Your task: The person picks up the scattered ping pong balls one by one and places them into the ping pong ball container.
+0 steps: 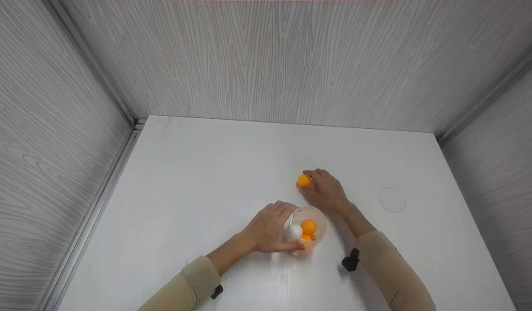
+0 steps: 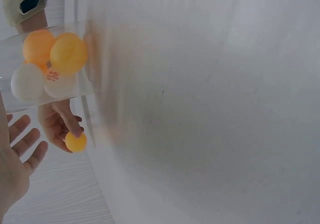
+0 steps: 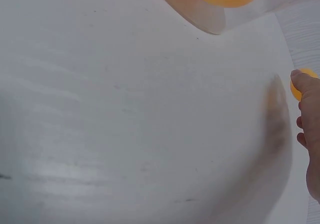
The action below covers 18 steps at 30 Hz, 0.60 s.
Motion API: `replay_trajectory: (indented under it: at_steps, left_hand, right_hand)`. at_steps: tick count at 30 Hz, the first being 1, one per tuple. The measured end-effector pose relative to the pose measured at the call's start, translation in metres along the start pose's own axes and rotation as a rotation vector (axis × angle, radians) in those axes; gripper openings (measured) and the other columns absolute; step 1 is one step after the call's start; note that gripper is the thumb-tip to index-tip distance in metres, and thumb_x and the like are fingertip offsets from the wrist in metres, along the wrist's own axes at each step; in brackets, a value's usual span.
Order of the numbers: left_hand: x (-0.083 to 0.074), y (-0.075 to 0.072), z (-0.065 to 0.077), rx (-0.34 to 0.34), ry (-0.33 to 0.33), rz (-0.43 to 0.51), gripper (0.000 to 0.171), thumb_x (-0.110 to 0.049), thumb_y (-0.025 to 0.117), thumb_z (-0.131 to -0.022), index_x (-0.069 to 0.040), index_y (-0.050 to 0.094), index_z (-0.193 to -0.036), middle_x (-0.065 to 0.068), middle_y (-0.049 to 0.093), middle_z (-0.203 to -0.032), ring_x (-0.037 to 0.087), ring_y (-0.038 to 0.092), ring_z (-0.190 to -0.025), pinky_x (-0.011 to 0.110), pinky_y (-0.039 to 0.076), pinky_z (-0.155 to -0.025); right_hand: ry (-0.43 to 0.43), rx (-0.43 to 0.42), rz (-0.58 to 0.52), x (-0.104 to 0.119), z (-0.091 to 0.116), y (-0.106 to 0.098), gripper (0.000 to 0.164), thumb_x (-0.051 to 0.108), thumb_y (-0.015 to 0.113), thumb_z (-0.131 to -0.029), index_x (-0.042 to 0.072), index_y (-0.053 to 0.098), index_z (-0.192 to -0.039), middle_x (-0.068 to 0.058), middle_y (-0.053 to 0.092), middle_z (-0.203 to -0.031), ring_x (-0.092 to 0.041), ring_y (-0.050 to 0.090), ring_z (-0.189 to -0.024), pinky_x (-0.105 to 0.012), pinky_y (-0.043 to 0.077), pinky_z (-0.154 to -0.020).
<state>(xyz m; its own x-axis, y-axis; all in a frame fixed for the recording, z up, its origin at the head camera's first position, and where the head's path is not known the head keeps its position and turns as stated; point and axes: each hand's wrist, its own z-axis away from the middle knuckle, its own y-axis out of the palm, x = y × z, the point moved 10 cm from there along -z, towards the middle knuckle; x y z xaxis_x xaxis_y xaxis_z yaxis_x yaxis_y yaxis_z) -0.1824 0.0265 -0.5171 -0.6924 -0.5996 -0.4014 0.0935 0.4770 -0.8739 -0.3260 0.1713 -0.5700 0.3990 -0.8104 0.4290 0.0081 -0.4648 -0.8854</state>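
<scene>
My left hand (image 1: pixel 270 229) grips a clear plastic cup (image 1: pixel 320 217), its thumb across the near side and its fingers along the left and far side. Inside the cup lie several table tennis balls, orange (image 2: pixel 69 53) and white (image 2: pixel 27 82); red print shows on one white ball (image 2: pixel 61 84). Just beyond the cup, my right hand (image 1: pixel 324 190) pinches another orange table tennis ball (image 1: pixel 304 179) between thumb and fingers. The right wrist view catches that ball (image 3: pixel 303 84) at its right edge, with the thumb over it.
The white tabletop (image 1: pixel 205 172) is bounded by grey wood-grain panels at the back (image 1: pixel 266 65), left (image 1: pixel 45 142) and right. A faint thin ring (image 1: pixel 392 199) shows on the tabletop right of the right hand. Black devices (image 1: pixel 350 260) sit at both sleeve cuffs.
</scene>
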Motion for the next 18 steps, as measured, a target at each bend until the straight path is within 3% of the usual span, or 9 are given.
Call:
replay_trajectory:
  at_steps: [4, 10, 18]
  left_hand:
    - [0.000, 0.000, 0.000, 0.001, 0.001, -0.010, 0.085, -0.080, 0.061, -0.087, -0.016, 0.055, -0.143, -0.002, 0.065, -0.136, 0.017, 0.059, -0.126, 0.033, 0.054, -0.104]
    - [0.000, 0.001, -0.001, 0.004, 0.002, -0.005, 0.085, -0.079, 0.062, -0.087, -0.017, 0.055, -0.144, -0.002, 0.065, -0.136, 0.017, 0.059, -0.126, 0.033, 0.054, -0.104]
    - [-0.001, -0.001, -0.001, -0.010, 0.012, -0.020, 0.086, -0.079, 0.063, -0.086, -0.015, 0.056, -0.142, -0.001, 0.066, -0.135, 0.017, 0.060, -0.124, 0.032, 0.055, -0.103]
  right_hand:
    - [-0.024, -0.012, 0.014, 0.004, 0.002, -0.004, 0.048, 0.039, 0.074, -0.097, 0.020, 0.063, -0.139, -0.002, 0.070, -0.123, -0.022, 0.068, -0.106, -0.042, 0.061, -0.102]
    - [-0.131, -0.055, 0.048, 0.016, 0.006, -0.013, 0.047, 0.037, 0.075, -0.097, 0.017, 0.065, -0.138, -0.005, 0.072, -0.125, -0.026, 0.069, -0.110, -0.041, 0.061, -0.102]
    - [-0.220, -0.116, -0.008, 0.028, 0.011, -0.028, 0.046, 0.032, 0.077, -0.096, 0.013, 0.065, -0.137, -0.008, 0.073, -0.126, -0.026, 0.070, -0.111, -0.042, 0.061, -0.101]
